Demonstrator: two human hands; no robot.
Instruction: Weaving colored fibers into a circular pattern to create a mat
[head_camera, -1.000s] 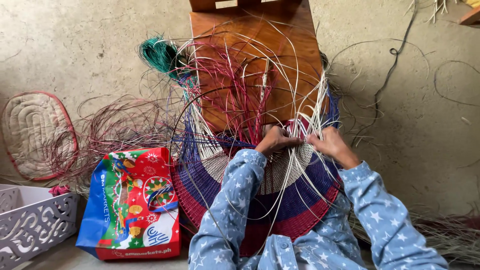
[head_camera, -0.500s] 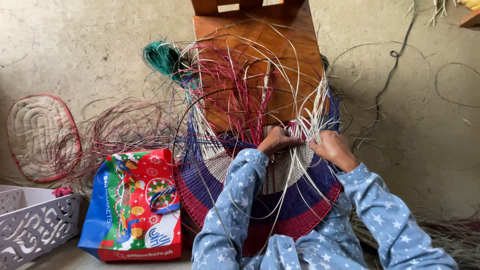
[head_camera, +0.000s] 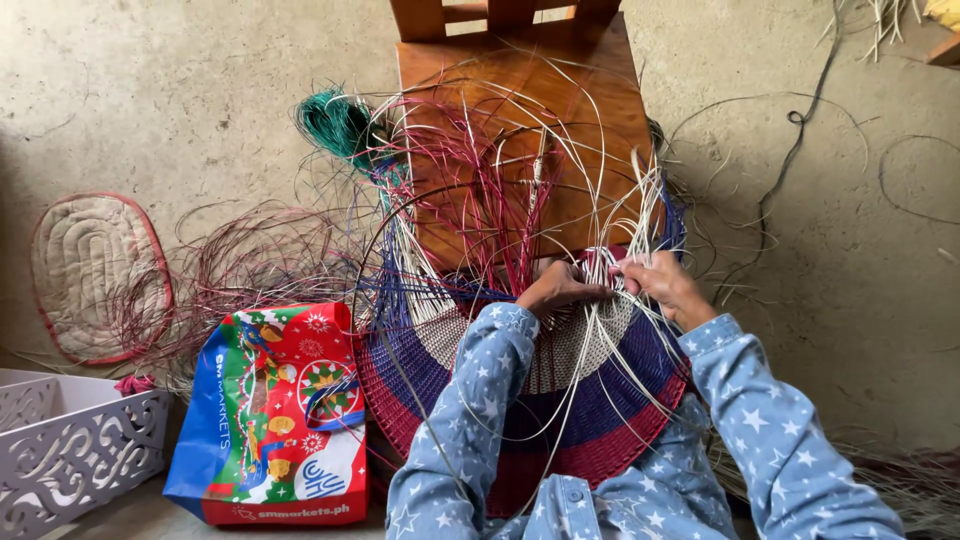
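A round woven piece (head_camera: 610, 400) with cream centre, blue band and red rim rests on my lap, its far edge against a wooden chair (head_camera: 520, 90). Loose cream, red and blue strands (head_camera: 500, 190) fan upward from its far edge. My left hand (head_camera: 560, 287) pinches strands at that edge. Right beside it, my right hand (head_camera: 662, 285) grips cream strands. Both sleeves are blue with white stars.
A colourful shopping bag (head_camera: 275, 415) stands at the left beside a white cut-out basket (head_camera: 70, 450). A quilted oval pad (head_camera: 95, 275) and a tangle of reddish strands (head_camera: 240, 265) lie on the concrete floor. A green strand bundle (head_camera: 335, 125) sits by the chair.
Both hands stay at the far edge of the weave, shifting only slightly among the strands. The view has drifted a little.
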